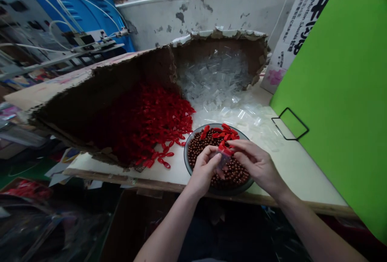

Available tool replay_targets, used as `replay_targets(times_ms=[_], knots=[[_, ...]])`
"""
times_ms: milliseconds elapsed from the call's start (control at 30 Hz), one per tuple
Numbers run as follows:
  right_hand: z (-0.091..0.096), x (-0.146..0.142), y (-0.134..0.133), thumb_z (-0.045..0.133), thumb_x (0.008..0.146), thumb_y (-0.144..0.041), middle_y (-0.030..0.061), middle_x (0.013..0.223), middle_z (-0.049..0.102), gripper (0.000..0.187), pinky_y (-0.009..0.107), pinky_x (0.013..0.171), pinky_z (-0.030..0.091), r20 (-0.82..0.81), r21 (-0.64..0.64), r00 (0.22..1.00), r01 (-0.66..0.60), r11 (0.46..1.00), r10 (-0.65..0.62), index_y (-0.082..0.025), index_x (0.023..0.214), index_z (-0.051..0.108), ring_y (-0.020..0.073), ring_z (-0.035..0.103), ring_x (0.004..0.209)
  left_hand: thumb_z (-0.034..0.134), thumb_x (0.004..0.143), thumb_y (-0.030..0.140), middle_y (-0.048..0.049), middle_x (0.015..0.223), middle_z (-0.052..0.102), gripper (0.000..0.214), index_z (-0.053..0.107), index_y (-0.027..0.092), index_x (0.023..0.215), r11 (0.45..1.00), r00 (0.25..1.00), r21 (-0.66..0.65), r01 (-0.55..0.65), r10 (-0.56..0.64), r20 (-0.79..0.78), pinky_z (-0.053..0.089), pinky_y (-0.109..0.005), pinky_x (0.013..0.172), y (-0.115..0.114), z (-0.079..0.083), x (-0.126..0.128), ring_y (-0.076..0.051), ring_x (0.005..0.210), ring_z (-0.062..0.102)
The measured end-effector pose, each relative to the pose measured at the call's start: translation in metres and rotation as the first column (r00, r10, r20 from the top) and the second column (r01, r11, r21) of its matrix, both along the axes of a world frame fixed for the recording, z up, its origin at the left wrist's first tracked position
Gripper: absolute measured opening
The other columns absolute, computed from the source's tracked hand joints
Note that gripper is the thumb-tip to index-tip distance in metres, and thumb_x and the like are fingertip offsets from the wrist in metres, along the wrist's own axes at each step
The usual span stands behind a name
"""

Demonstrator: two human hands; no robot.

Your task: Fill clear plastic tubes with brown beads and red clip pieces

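A round bowl [188, 161] of small brown beads sits at the near table edge, with several red caps [222, 132] on its far side. Over the bowl my left hand [205, 169] is closed round a small clear plastic tube [223, 158]. My right hand [255, 161] pinches a red cap [226, 150] at the top of that tube. Both hands meet above the beads.
A torn cardboard box [99, 88] lies open behind the bowl, holding a heap of red caps [151, 121] on the left and clear tubes [217, 80] on the right. A green board [341, 92] stands at the right. A blue machine [75, 4] is at the back left.
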State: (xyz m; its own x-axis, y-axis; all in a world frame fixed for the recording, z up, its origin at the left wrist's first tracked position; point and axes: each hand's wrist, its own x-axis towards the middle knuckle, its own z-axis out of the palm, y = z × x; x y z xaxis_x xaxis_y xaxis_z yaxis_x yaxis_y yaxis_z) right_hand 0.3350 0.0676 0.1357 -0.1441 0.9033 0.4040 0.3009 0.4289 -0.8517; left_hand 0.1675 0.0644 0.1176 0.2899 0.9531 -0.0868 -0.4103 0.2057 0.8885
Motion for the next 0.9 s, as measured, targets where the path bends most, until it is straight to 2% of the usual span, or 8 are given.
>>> replay_targets(times_ms=[100, 300, 367, 467, 533, 600, 700, 900], knots=[[-0.006, -0.006, -0.004, 0.050, 0.093, -0.036, 0.0037, 0.110, 0.066, 0.026, 0.035, 0.091, 0.050, -0.215, -0.087, 0.968, 0.115, 0.990, -0.131, -0.027, 0.113, 0.065, 0.0181, 0.062, 0.101, 0.061, 0.081, 0.034, -0.0030, 0.078, 0.064, 0.025, 0.051, 0.015, 0.093, 0.998, 1.000, -0.053, 0.027, -0.027, 0.014, 0.044, -0.016, 0.041, -0.005, -0.002, 0.005, -0.010, 0.057, 0.059], [0.000, -0.017, 0.005, 0.040, 0.095, -0.043, 0.0044, 0.102, 0.066, 0.034, 0.035, 0.090, 0.050, -0.522, -0.142, 0.836, 0.110, 0.984, -0.169, -0.026, 0.111, 0.065, 0.0167, 0.063, 0.093, 0.059, 0.082, 0.038, -0.0023, 0.075, 0.064, 0.026, 0.051, 0.016, 0.094, 0.993, 0.993, -0.048, 0.111, -0.112, -0.037, 0.041, -0.015, 0.042, -0.014, -0.005, 0.008, -0.009, 0.055, 0.057], [0.008, -0.017, 0.014, 0.037, 0.096, -0.046, 0.0044, 0.099, 0.067, 0.038, 0.034, 0.088, 0.051, -0.548, -0.150, 0.825, 0.062, 0.987, -0.135, -0.025, 0.110, 0.065, 0.0160, 0.064, 0.089, 0.062, 0.080, 0.038, -0.0016, 0.074, 0.063, 0.027, 0.054, 0.015, 0.093, 0.984, 0.979, -0.039, 0.174, -0.178, -0.100, 0.040, -0.015, 0.042, -0.015, -0.002, 0.007, -0.008, 0.053, 0.055], [0.016, -0.020, 0.021, 0.034, 0.095, -0.052, 0.0062, 0.098, 0.068, 0.046, 0.035, 0.087, 0.051, -0.490, -0.212, 0.871, -0.146, 0.966, 0.024, -0.022, 0.109, 0.066, 0.0174, 0.064, 0.090, 0.061, 0.080, 0.040, 0.0000, 0.067, 0.061, 0.027, 0.058, 0.015, 0.092, 0.974, 0.953, -0.025, 0.225, -0.225, -0.203, 0.036, -0.016, 0.042, -0.018, 0.006, 0.010, -0.007, 0.048, 0.050], [0.017, -0.025, 0.020, 0.034, 0.094, -0.054, 0.0068, 0.098, 0.069, 0.048, 0.036, 0.089, 0.051, -0.464, -0.251, 0.883, -0.216, 0.944, 0.079, -0.021, 0.109, 0.066, 0.0183, 0.064, 0.092, 0.056, 0.083, 0.043, 0.0013, 0.060, 0.057, 0.028, 0.059, 0.015, 0.083, 0.989, 0.946, 0.015, 0.148, -0.137, -0.294, 0.034, -0.017, 0.042, -0.020, 0.011, 0.014, -0.007, 0.047, 0.046], [0.017, -0.031, 0.016, 0.033, 0.094, -0.055, 0.0068, 0.099, 0.069, 0.050, 0.035, 0.090, 0.051, -0.464, -0.275, 0.882, -0.228, 0.934, 0.079, -0.021, 0.110, 0.065, 0.0183, 0.064, 0.094, 0.053, 0.084, 0.045, 0.0025, 0.055, 0.051, 0.034, 0.058, 0.015, 0.070, 0.994, 0.920, 0.109, 0.022, 0.022, -0.392, 0.033, -0.018, 0.045, -0.023, 0.015, 0.017, -0.007, 0.048, 0.043], [0.019, -0.038, 0.007, 0.028, 0.095, -0.055, 0.0070, 0.098, 0.069, 0.053, 0.035, 0.088, 0.052, -0.468, -0.299, 0.880, -0.244, 0.923, 0.081, -0.021, 0.111, 0.064, 0.0181, 0.065, 0.091, 0.053, 0.085, 0.043, 0.0028, 0.055, 0.045, 0.038, 0.057, 0.014, 0.061, 0.963, 0.850, 0.260, -0.066, 0.191, -0.491, 0.031, -0.020, 0.051, -0.029, 0.019, 0.019, -0.008, 0.053, 0.038], [0.019, -0.045, -0.002, 0.032, 0.095, -0.052, 0.0049, 0.091, 0.069, 0.048, 0.032, 0.084, 0.052, -0.488, -0.294, 0.864, -0.297, 0.908, 0.125, -0.023, 0.114, 0.064, 0.0169, 0.064, 0.087, 0.050, 0.087, 0.039, 0.0024, 0.054, 0.046, 0.037, 0.060, 0.014, 0.063, 0.954, 0.790, 0.299, -0.004, 0.186, -0.583, 0.031, -0.021, 0.054, -0.034, 0.022, 0.009, -0.008, 0.055, 0.038]])
